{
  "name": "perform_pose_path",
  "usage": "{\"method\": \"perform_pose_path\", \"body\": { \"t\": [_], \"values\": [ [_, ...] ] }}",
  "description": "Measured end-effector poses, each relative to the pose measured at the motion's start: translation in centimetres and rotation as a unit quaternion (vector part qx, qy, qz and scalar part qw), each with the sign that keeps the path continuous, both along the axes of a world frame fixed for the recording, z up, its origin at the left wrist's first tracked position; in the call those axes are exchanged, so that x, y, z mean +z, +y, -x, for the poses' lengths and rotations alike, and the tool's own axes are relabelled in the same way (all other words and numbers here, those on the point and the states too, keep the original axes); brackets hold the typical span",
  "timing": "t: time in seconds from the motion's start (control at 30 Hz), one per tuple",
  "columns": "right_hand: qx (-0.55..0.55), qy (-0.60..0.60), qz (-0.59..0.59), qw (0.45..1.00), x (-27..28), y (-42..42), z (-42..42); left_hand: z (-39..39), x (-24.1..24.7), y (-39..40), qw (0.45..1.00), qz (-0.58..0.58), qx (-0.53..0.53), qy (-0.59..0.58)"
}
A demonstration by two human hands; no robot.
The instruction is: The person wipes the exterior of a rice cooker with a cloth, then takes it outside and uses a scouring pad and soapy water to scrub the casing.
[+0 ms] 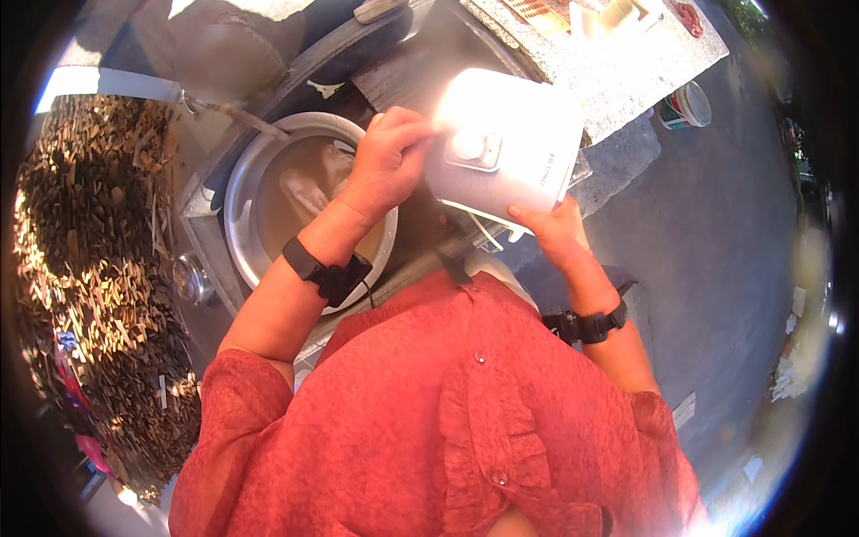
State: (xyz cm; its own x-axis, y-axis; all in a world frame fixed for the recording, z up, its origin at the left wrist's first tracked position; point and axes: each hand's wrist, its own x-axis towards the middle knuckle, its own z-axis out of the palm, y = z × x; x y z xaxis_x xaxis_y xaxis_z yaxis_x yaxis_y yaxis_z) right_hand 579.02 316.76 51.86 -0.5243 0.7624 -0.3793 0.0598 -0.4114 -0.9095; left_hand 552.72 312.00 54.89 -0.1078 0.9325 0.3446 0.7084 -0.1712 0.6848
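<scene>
In front of me a white box-shaped plastic item [510, 181] with a round knob [468, 144] in a square surround is held up, tilted, and bears small writing. Bright sun washes out its upper part. My right hand [557, 228] grips its lower right edge, thumb on the face. At its left side is my left hand [392, 158], fingers bent and fingertips lost in the glare against the box; whether they pinch anything cannot be seen. Below the left forearm sits a round metal basin [243, 201] of cloudy brown water, with a pale, partly sunken object [302, 191] in it.
A pipe or handle [235, 115] reaches over the basin's rim. The basin stands in a stone-edged trough [201, 231]. A sunlit slab [631, 94] with several items lies beyond the box. At right is a lidded bucket [694, 106]; at left, a stack of wood pieces [100, 248].
</scene>
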Motion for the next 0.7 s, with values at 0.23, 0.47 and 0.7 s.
{"method": "perform_pose_path", "body": {
  "t": [0.23,0.47,0.7],
  "values": [
    [-0.026,-0.043,-0.008,0.999,0.2,-1.2,1.1,-7.7,-0.3,-1.9,0.983,-0.037,0.179,-0.016],
    [-0.068,0.012,-0.035,0.997,-1.1,-2.3,2.1,-7.4,0.7,-2.7,0.988,-0.046,0.147,0.007],
    [-0.085,0.051,-0.029,0.995,-2.3,-2.9,2.9,-11.3,-0.5,-3.7,0.994,-0.036,0.093,0.051]
  ]
}}
